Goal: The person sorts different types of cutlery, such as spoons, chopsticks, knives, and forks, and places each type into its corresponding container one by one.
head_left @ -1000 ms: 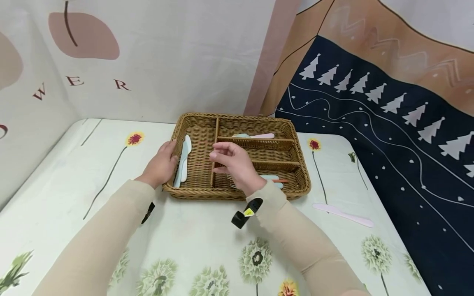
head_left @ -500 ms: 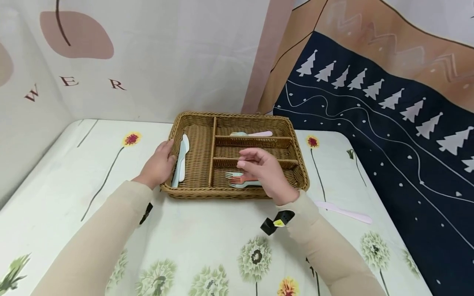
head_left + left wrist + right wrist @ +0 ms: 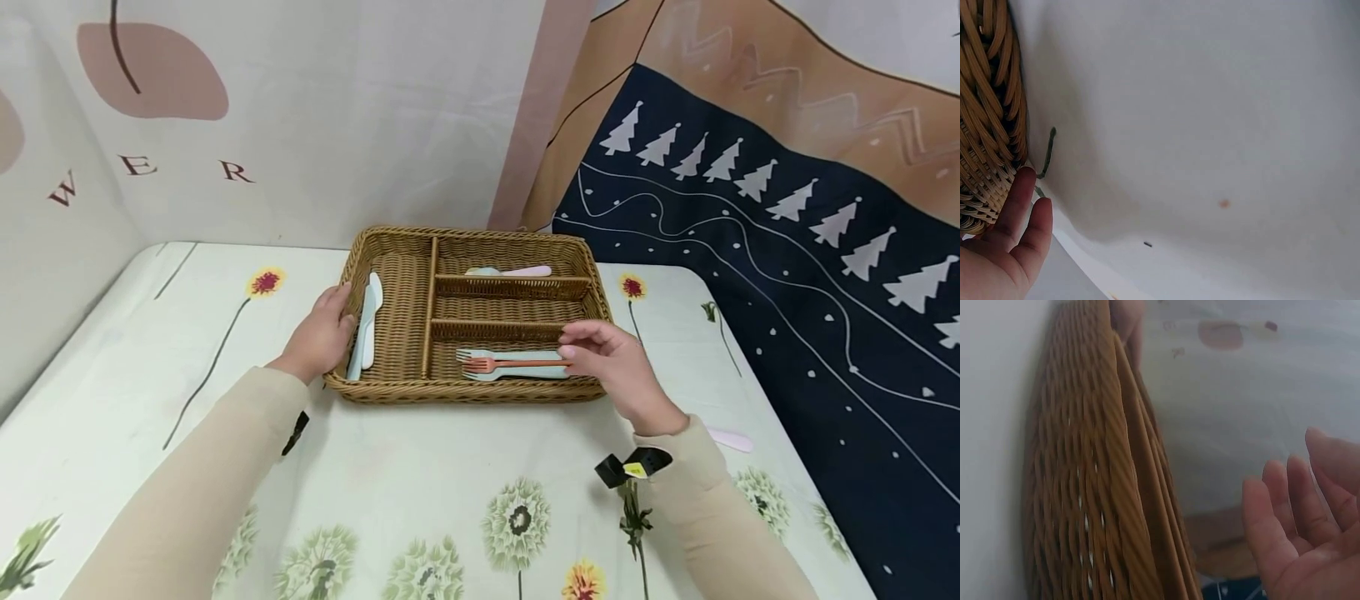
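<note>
A brown wicker tray (image 3: 390, 388) with wooden dividers sits on the table. My left hand (image 3: 318, 333) rests against its left side, and in the left wrist view its fingers (image 3: 1038, 228) lie fairly straight by the weave. My right hand (image 3: 618, 367) hovers over the front right corner, fingers loosely bent, holding nothing. Under and left of it, in the front compartment, lie an orange fork (image 3: 483, 365) and two light blue forks (image 3: 517, 374). A light blue knife (image 3: 363, 333) and a white knife (image 3: 370, 348) lie in the left compartment.
The back compartment holds cutlery with a pink handle (image 3: 528, 272), partly hidden by a divider. A pink knife (image 3: 731, 439) lies on the flowered tablecloth (image 3: 420, 467), mostly covered by the right arm. Printed cloths hang behind the table and at its right.
My right hand has moved right across the tray, from near the left divider to the front right corner, uncovering the forks. The left hand stays at the tray's left side.
</note>
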`<state>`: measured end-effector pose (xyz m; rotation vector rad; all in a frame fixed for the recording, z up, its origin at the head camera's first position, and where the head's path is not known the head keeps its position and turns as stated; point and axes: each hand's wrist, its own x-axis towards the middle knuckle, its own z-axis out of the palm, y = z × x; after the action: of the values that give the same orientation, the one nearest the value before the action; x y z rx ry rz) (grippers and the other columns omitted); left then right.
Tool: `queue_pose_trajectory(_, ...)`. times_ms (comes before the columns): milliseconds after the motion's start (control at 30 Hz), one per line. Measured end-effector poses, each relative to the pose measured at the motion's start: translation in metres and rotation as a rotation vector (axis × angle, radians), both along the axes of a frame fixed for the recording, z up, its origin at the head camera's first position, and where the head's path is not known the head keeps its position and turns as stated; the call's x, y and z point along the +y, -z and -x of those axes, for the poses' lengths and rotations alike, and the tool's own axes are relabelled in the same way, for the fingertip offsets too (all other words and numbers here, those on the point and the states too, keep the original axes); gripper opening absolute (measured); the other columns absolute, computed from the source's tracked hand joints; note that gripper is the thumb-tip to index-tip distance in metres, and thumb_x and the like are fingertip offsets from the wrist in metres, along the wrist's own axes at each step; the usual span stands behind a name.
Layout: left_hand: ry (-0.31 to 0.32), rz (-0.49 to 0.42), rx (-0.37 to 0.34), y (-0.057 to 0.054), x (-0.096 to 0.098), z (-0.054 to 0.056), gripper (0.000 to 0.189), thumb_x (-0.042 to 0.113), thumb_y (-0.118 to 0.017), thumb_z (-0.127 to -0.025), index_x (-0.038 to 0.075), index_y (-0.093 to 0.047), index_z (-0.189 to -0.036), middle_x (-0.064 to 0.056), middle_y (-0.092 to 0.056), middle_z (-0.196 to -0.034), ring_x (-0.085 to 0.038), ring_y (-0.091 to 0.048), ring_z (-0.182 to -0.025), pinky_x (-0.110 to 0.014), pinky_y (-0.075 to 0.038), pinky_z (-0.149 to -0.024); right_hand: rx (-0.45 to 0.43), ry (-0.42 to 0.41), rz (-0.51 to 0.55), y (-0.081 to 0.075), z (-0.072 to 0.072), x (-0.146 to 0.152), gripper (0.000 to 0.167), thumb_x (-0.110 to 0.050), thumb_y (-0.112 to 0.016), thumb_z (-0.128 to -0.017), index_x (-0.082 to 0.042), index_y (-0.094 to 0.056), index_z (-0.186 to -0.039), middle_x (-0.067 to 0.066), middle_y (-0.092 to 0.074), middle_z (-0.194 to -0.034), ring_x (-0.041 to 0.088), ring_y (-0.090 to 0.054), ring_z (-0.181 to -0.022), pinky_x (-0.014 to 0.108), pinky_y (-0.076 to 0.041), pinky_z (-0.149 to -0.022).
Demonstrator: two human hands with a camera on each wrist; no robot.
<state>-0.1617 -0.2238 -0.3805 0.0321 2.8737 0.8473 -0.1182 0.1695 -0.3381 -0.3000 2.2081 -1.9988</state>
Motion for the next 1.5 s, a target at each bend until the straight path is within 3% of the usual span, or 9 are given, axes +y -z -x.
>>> queue_pose_trajectory(133, 0.000, -0.001, -0.003, -0.001, 0.001, 0.000, 0.058, 0.016, -0.028, -0.105, 0.003, -0.001, -0.155, -0.024, -0.005, -0.159, -0.048, -0.018, -0.141, -0.060, -0.019, -0.115, 0.019, 0.049, -0.038, 0.001, -0.002, 0.023, 0.020, -0.005, -0.067, -0.090, -0.018, -0.067, -0.106, -0.004, -0.066, -0.098, 0.011, -0.064, -0.088, 0.025, -0.059, -0.076)
queue_pose_trajectory(367, 0.000, -0.001, -0.008, -0.002, 0.002, 0.000, 0.058, 0.016, -0.028, -0.105, 0.003, -0.001, -0.155, -0.023, -0.005, -0.159, -0.048, -0.018, -0.141, -0.060, -0.019, -0.115, 0.062, 0.044, -0.128, 0.008, -0.005, 0.064, 0.030, -0.009, -0.068, -0.090, 0.004, -0.061, -0.116, -0.006, -0.067, -0.099, 0.007, -0.063, -0.090, 0.018, -0.057, -0.076)
queue_pose_trajectory(633, -0.002, 0.004, -0.008, -0.002, 0.000, -0.002, 0.058, 0.015, -0.028, -0.105, 0.002, -0.001, -0.154, -0.024, -0.005, -0.159, -0.048, -0.018, -0.141, -0.060, -0.019, -0.115, 0.015, 0.029, -0.281, 0.017, -0.006, 0.097, 0.021, -0.014, -0.068, -0.091, -0.016, -0.065, -0.112, -0.009, -0.066, -0.101, 0.003, -0.062, -0.093, 0.016, -0.055, -0.078)
queue_pose_trajectory(733, -0.001, 0.004, -0.005, -0.002, 0.000, -0.002, 0.058, 0.015, -0.028, -0.105, 0.001, -0.001, -0.154, -0.025, -0.006, -0.158, -0.048, -0.018, -0.141, -0.060, -0.019, -0.115, -0.019, 0.038, -0.341, 0.019, -0.008, 0.107, 0.026, -0.015, -0.067, -0.091, -0.008, -0.063, -0.116, -0.010, -0.065, -0.102, 0.001, -0.062, -0.091, 0.016, -0.054, -0.078)
queue_pose_trajectory(900, -0.002, -0.007, -0.002, 0.000, -0.001, -0.002, 0.058, 0.015, -0.028, -0.105, 0.002, -0.001, -0.155, -0.024, -0.005, -0.159, -0.049, -0.018, -0.140, -0.061, -0.019, -0.115, -0.065, 0.022, -0.460, 0.020, -0.010, 0.123, 0.041, -0.014, -0.067, -0.092, 0.011, -0.055, -0.123, 0.003, -0.068, -0.107, -0.003, -0.061, -0.089, 0.013, -0.052, -0.079)
queue_pose_trajectory(1033, -0.001, -0.008, 0.000, 0.001, 0.000, 0.000, 0.058, 0.016, -0.028, -0.105, 0.003, -0.001, -0.155, -0.023, -0.005, -0.159, -0.048, -0.018, -0.141, -0.061, -0.019, -0.115, -0.037, -0.005, -0.586, 0.024, -0.010, 0.133, 0.034, -0.010, -0.066, -0.091, 0.009, -0.060, -0.118, 0.016, -0.067, -0.108, -0.005, -0.060, -0.088, 0.012, -0.050, -0.078)
queue_pose_trajectory(1200, 0.005, -0.012, 0.004, 0.000, 0.000, 0.000, 0.058, 0.016, -0.028, -0.105, 0.003, -0.001, -0.155, -0.024, -0.005, -0.159, -0.048, -0.018, -0.141, -0.060, -0.019, -0.115, -0.055, -0.014, -0.731, 0.030, -0.012, 0.142, 0.027, -0.010, -0.065, -0.092, 0.003, -0.064, -0.116, 0.013, -0.068, -0.106, 0.005, -0.058, -0.092, 0.016, -0.049, -0.074)
queue_pose_trajectory(1333, 0.010, -0.015, 0.010, 0.000, 0.000, 0.000, 0.058, 0.016, -0.028, -0.105, 0.002, -0.001, -0.155, -0.024, -0.005, -0.159, -0.048, -0.018, -0.141, -0.060, -0.018, -0.115, -0.103, -0.028, -0.735, 0.036, -0.013, 0.146, 0.031, -0.014, -0.066, -0.092, 0.003, -0.063, -0.117, 0.014, -0.067, -0.110, 0.014, -0.059, -0.095, 0.020, -0.052, -0.070)
queue_pose_trajectory(1500, 0.008, -0.018, 0.003, -0.001, 0.000, 0.000, 0.058, 0.016, -0.028, -0.105, 0.002, -0.001, -0.155, -0.024, -0.004, -0.159, -0.048, -0.018, -0.141, -0.061, -0.018, -0.115, -0.124, -0.050, -0.746, 0.043, -0.013, 0.154, 0.032, -0.013, -0.067, -0.091, 0.005, -0.062, -0.117, 0.016, -0.067, -0.110, 0.015, -0.060, -0.094, 0.021, -0.054, -0.068)
